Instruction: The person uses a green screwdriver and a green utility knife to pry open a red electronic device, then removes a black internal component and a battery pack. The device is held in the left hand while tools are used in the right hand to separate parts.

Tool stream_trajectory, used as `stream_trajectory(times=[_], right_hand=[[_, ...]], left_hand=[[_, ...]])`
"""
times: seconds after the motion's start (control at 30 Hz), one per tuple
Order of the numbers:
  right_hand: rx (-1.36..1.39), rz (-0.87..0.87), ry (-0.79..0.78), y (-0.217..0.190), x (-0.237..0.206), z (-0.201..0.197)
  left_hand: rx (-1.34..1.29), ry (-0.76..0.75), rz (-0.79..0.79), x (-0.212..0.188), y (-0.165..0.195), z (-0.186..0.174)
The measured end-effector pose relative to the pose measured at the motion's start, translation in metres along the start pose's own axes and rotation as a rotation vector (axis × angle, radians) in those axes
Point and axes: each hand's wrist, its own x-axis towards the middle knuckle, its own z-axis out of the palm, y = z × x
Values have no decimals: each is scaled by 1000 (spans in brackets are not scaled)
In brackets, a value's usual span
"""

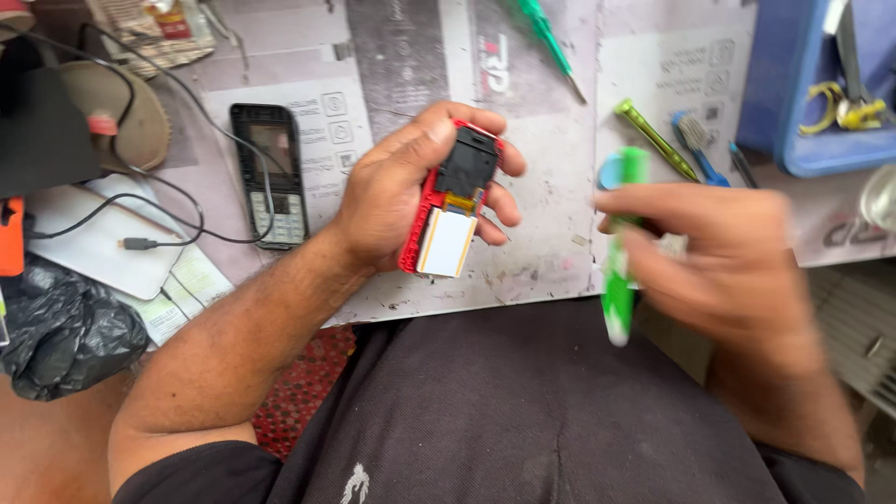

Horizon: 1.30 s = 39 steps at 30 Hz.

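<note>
My left hand (397,191) grips an opened red mobile phone (450,201), held back side up over the work surface. Its black inner part and a white rectangular battery or screen part show. My right hand (714,252), blurred, holds a green-handled tool (618,271) that points downward, just right of the phone and apart from it.
A black phone front with a keypad (273,175) lies to the left beside a black cable (140,243). Green screwdrivers (551,45) (655,140), a blue brush (698,149) and a blue tray (803,84) lie at the back right. A black plastic bag (61,327) sits at far left.
</note>
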Motion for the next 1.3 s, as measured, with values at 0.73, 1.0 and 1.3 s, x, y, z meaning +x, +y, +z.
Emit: stream_trajectory(times=[0.73, 1.0, 1.3], right_hand=[[263, -476, 79, 53, 112, 29], [357, -480, 55, 60, 110, 33], [249, -484, 48, 54, 113, 32]], left_hand=[[-47, -18, -122, 27, 21, -18], [-64, -3, -129, 29, 21, -21], [-31, 29, -156, 29, 24, -20]])
